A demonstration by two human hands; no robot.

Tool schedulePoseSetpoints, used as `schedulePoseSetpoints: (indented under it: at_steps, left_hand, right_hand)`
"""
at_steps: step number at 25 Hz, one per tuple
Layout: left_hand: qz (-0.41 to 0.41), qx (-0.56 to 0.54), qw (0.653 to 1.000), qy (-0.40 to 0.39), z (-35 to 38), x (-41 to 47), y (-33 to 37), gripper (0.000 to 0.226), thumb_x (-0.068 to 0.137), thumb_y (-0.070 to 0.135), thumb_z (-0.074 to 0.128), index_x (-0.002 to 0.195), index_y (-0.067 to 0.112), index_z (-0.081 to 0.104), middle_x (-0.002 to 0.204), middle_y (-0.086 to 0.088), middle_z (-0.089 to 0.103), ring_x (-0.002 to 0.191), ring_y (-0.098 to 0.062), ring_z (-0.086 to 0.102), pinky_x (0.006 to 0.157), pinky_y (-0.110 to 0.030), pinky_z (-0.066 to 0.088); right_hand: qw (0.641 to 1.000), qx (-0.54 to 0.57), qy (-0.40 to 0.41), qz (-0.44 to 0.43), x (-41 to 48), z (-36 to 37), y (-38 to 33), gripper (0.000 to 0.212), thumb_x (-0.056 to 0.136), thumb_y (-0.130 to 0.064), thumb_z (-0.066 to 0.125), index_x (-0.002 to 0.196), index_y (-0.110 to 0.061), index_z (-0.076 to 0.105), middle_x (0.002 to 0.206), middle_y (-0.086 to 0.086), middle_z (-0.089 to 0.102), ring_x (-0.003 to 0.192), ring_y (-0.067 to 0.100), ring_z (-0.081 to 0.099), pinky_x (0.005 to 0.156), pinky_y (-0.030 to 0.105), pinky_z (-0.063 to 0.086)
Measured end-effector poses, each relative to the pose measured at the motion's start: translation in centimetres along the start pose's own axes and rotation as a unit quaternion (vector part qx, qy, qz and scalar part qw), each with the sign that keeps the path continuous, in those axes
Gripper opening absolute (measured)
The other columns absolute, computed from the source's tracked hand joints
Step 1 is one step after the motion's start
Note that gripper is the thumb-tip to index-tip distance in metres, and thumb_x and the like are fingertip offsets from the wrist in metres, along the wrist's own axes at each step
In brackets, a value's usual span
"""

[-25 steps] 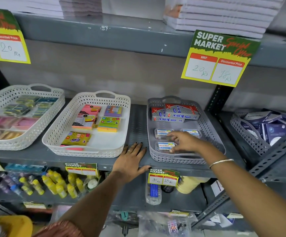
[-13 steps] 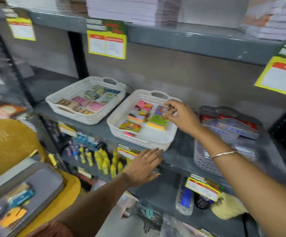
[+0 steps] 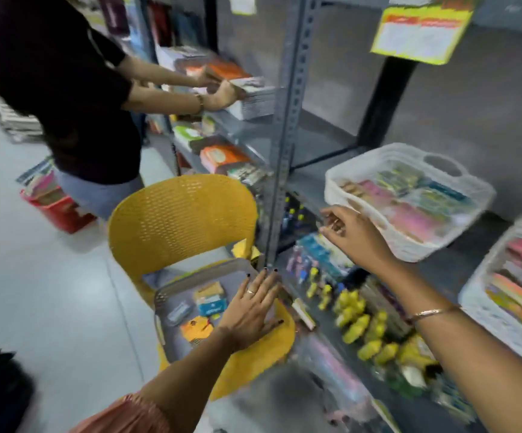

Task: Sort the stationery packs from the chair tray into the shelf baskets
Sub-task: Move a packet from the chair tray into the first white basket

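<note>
A grey tray [image 3: 162, 304] rests on the seat of a yellow chair [image 3: 178, 214] and holds a few small packs: an orange one [image 3: 208, 290], a blue one [image 3: 211, 308], a grey one [image 3: 178, 312] and a yellow one [image 3: 195, 329]. My left hand [image 3: 251, 307] lies flat with spread fingers over the tray's right side, holding nothing. My right hand [image 3: 347, 232] hovers in the air with loosely curled, empty fingers, just left of a white shelf basket [image 3: 341, 179] filled with pink and green packs. A second white basket [image 3: 478, 285] sits at the far right.
Another person in a black top [image 3: 65, 89] stands left of the chair, handling stacked books on the neighbouring rack. A grey upright post [image 3: 284, 135] divides the racks. Yellow bottles [image 3: 362, 320] crowd the lower shelf. A red basket [image 3: 56, 207] sits on the floor.
The view swung left from the shelf baskets to the chair. My left hand left the shelf edge and came down onto the tray. My right hand drew back from the baskets, empty.
</note>
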State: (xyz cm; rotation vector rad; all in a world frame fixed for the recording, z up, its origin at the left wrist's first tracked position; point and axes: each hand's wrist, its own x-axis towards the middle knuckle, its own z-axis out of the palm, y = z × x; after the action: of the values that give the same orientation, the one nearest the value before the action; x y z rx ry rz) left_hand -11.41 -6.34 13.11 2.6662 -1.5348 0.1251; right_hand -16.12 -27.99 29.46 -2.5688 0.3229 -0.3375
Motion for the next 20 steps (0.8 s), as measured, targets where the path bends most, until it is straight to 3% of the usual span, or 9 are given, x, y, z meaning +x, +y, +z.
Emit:
schedulePoseSetpoints:
  at_steps: [2,5,8,9,11,13,15,18,20]
  left_hand:
    - [-0.040,-0.007,0.998,-0.042,1.4,-1.7,-4.2,0.072,0.090,0.058,0.025,0.141,0.008,0.035,0.149,-0.012,0.030,0.134,-0.033,0.032,0.099,-0.056,0.036]
    - [-0.086,-0.028,0.993,-0.069,4.8,-4.3,-9.1,0.078,0.090,0.060,0.024,0.146,0.007,0.010,0.155,-0.010,0.004,0.142,-0.029,0.002,0.110,-0.052,0.021]
    - [-0.129,-0.033,0.987,-0.093,8.4,-6.8,-11.3,0.077,0.089,0.061,0.026,0.143,0.005,0.026,0.150,-0.014,0.021,0.141,-0.025,-0.013,0.108,-0.051,0.013]
    - [-0.144,-0.043,0.983,-0.108,9.5,-7.4,-11.8,0.078,0.089,0.061,0.026,0.144,0.005,0.024,0.150,-0.014,0.021,0.140,-0.024,-0.014,0.108,-0.049,0.012]
    - [-0.173,-0.062,0.975,-0.127,12.1,-8.8,-12.2,0.080,0.090,0.063,0.021,0.147,0.009,0.008,0.157,-0.012,0.003,0.140,-0.023,-0.017,0.109,-0.046,0.006]
    - [-0.193,-0.068,0.969,-0.138,15.1,-10.1,-12.2,0.079,0.091,0.064,0.016,0.147,0.013,-0.007,0.155,-0.007,-0.019,0.140,-0.023,-0.015,0.110,-0.043,-0.002]
    - [-0.202,-0.091,0.961,-0.164,17.6,-10.8,-12.0,0.080,0.091,0.064,0.018,0.147,0.009,0.002,0.157,-0.011,-0.007,0.141,-0.027,-0.004,0.111,-0.046,0.004]
    - [-0.211,-0.114,0.947,-0.213,20.7,-11.3,-11.9,0.074,0.089,0.062,0.024,0.138,0.008,0.036,0.148,-0.016,0.030,0.137,-0.036,0.023,0.102,-0.055,0.034]
    - [-0.220,-0.122,0.939,-0.234,21.6,-11.3,-11.8,0.075,0.089,0.062,0.021,0.141,0.009,0.035,0.149,-0.015,0.028,0.137,-0.035,0.021,0.103,-0.057,0.031]
  right_hand:
    - [0.999,0.014,-0.036,0.005,2.8,4.6,-1.4,0.034,0.083,-0.016,0.065,0.116,-0.011,0.058,0.095,0.009,0.065,0.085,0.027,0.063,0.079,0.037,0.047]
    - [0.995,0.022,-0.099,0.000,6.1,12.2,-2.4,0.036,0.084,-0.016,0.064,0.118,-0.014,0.055,0.096,0.009,0.064,0.081,0.028,0.064,0.077,0.038,0.046]
    - [0.984,0.006,-0.177,-0.009,8.2,19.8,-1.6,0.038,0.084,-0.014,0.063,0.120,-0.013,0.054,0.103,0.012,0.065,0.089,0.030,0.065,0.073,0.028,0.047]
    - [0.980,0.001,-0.199,-0.004,8.7,22.3,-1.2,0.038,0.084,-0.015,0.062,0.121,-0.013,0.053,0.107,0.013,0.065,0.094,0.031,0.064,0.076,0.032,0.051]
    - [0.971,-0.006,-0.240,-0.006,9.5,27.3,0.0,0.036,0.085,-0.016,0.060,0.120,-0.013,0.052,0.112,0.015,0.064,0.101,0.034,0.062,0.080,0.044,0.053]
    - [0.960,-0.016,-0.280,-0.013,10.2,32.3,1.1,0.033,0.086,-0.014,0.059,0.118,-0.009,0.053,0.113,0.016,0.062,0.102,0.035,0.061,0.080,0.045,0.053]
    - [0.947,-0.028,-0.319,-0.013,10.6,36.9,2.3,0.033,0.086,-0.013,0.059,0.118,-0.008,0.053,0.116,0.016,0.061,0.104,0.035,0.060,0.080,0.044,0.051]
    - [0.938,-0.037,-0.344,-0.013,11.1,43.1,4.4,0.036,0.085,-0.011,0.058,0.121,-0.010,0.053,0.125,0.015,0.059,0.113,0.032,0.056,0.090,0.041,0.048]
    - [0.941,-0.044,-0.334,-0.022,11.4,45.4,5.5,0.037,0.084,-0.010,0.059,0.120,-0.008,0.054,0.128,0.016,0.056,0.120,0.032,0.050,0.098,0.041,0.044]
